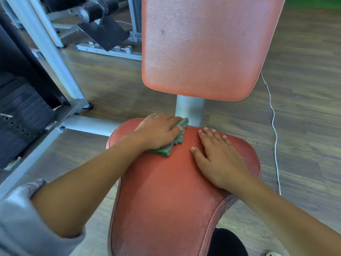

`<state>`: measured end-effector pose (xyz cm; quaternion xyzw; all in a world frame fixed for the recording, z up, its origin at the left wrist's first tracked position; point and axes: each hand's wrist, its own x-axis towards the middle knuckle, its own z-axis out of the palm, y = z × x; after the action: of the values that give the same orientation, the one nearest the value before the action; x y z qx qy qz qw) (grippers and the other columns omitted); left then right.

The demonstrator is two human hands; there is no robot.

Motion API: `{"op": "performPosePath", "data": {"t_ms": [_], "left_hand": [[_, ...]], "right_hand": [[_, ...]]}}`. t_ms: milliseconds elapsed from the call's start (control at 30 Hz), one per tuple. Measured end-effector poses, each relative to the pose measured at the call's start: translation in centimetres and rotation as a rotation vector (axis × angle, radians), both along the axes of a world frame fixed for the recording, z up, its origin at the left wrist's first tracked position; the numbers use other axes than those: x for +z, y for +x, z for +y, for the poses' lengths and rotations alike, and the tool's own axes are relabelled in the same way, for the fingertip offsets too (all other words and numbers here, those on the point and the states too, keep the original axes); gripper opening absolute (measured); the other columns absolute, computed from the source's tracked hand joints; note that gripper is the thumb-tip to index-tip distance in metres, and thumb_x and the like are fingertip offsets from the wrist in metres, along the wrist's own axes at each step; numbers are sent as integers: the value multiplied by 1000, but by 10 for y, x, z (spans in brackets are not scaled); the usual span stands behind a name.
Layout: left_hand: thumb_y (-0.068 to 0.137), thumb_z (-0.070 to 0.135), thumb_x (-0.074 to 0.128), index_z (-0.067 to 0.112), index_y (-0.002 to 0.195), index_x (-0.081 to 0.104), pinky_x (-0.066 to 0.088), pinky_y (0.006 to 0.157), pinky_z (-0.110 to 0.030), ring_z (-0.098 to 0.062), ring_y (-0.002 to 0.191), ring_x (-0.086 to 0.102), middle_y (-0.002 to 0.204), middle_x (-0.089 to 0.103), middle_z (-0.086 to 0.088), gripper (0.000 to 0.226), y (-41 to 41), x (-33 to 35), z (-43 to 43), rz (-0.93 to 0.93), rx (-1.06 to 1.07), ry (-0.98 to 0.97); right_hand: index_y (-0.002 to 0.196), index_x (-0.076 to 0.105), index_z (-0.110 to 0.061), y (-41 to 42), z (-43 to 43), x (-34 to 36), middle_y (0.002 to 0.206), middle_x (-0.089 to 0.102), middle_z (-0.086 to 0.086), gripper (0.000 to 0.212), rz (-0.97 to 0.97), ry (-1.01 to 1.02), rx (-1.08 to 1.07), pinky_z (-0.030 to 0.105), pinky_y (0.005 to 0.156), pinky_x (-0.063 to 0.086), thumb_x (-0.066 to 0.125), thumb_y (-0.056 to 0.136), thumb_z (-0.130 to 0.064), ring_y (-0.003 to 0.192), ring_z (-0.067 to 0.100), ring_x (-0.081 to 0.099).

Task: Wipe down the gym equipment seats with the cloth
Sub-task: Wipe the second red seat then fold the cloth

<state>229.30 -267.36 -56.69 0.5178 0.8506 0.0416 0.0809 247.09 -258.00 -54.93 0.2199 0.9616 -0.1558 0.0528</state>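
1. Head view, the pads: two red padded parts are in sight, one seat pad low in the middle and one backrest pad above it. A single grey metal post stands between them.
2. Head view, the cloth: one green cloth, folded and crumpled, lies on the far left part of the seat pad, near its rear edge and close to the post. Most of it is covered by a hand. One corner sticks out toward the post and another toward the person.
3. Head view, the left hand: it lies palm down on the cloth and presses it against the seat pad. Its fingers are straight and held close together, and the thumb rests across the cloth. The forearm is bare, with one grey sleeve pushed up at the elbow.
4. Head view, the right hand: it rests flat on the bare right part of the seat pad, just beside the cloth but apart from it. Its fingers are straight and slightly spread, the thumb held out to the side, and it holds nothing.
5. Head view, the surroundings: one dark weight stack sits at the left inside a grey metal frame. One white cable runs along the wooden floor at the right. Further machine parts stand behind at the upper left, among them one black footplate.
6. Head view, bottom edge: one dark shape shows beside the seat pad; what it is cannot be told.
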Motion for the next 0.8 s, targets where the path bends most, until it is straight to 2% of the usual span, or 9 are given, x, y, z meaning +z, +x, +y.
{"op": "performPosePath", "data": {"t_ms": [100, 200, 300, 367, 500, 600, 667, 733, 800], "left_hand": [[85, 55, 15, 29, 146, 34, 27, 110, -37, -18, 135, 37, 148, 41, 3, 69, -18, 0, -19, -17, 17, 23], [82, 59, 18, 29, 136, 46, 35, 105, -42, -23, 126, 45, 136, 52, 0, 68, -45, -1, -44, -76, 238, 37], [95, 54, 25, 27, 129, 50, 37, 101, -43, -27, 122, 47, 131, 54, -3, 50, -48, -4, -48, -105, 366, 61], [99, 48, 26, 26, 138, 44, 31, 107, -40, -25, 129, 41, 139, 49, -3, 48, -39, -3, -46, -56, 313, 61], [80, 62, 3, 26, 151, 20, 5, 117, -31, -17, 146, 11, 158, 19, 3, 82, -8, 6, -55, 13, 110, 16], [80, 64, 2, 36, 150, 14, -8, 114, -19, -4, 146, -1, 157, 8, 16, 77, 9, 11, -78, -42, -18, 89], [87, 61, 12, 41, 147, 19, -7, 116, -19, 2, 144, 0, 155, 12, 21, 64, 10, 12, -92, -111, -63, 161], [87, 62, 16, 47, 143, 22, -4, 117, -19, 6, 143, 2, 154, 17, 22, 58, 6, 13, -96, -148, -24, 177], [80, 66, 10, 47, 144, 17, -7, 114, -16, 5, 143, -1, 156, 12, 20, 67, 5, 13, -83, -147, 67, 130]], "right_hand": [[154, 7, -17, 1, 1, 0, 162, 2, 0, 63, 14, -12, 2, 29, 118, -6, 22, 101, -46, 148, 11, -3], [154, 8, -17, 1, 1, -3, 162, 2, 0, 63, 34, -1, 2, 29, 118, -6, 22, 100, -46, 148, 12, -3], [154, 9, -18, 0, 3, -5, 162, 3, -1, 63, 41, -10, 7, 28, 118, -6, 23, 100, -46, 148, 11, -2], [154, 10, -19, 1, 5, -4, 162, 3, -1, 62, 69, -50, 7, 26, 118, -6, 25, 100, -46, 147, 9, -1], [154, 11, -20, 10, 13, 1, 161, 3, -3, 63, 151, -110, -22, 22, 117, -6, 22, 99, -49, 147, 6, -2], [154, 9, -22, 26, 26, 8, 161, 2, -6, 63, 158, -62, -42, 17, 114, -11, 18, 98, -51, 146, 3, -4], [154, 5, -25, 40, 36, 12, 161, 0, -9, 65, 114, -77, -54, 14, 111, -13, 19, 96, -52, 144, -2, -8], [153, 2, -29, 55, 44, 13, 160, -3, -14, 72, 59, -66, -39, 12, 111, -14, 10, 90, -62, 142, -7, -10], [153, -1, -32, 67, 52, 10, 157, -6, -19, 84, 19, -40, -24, 9, 109, -16, 2, 77, -69, 139, -11, -14]]}}
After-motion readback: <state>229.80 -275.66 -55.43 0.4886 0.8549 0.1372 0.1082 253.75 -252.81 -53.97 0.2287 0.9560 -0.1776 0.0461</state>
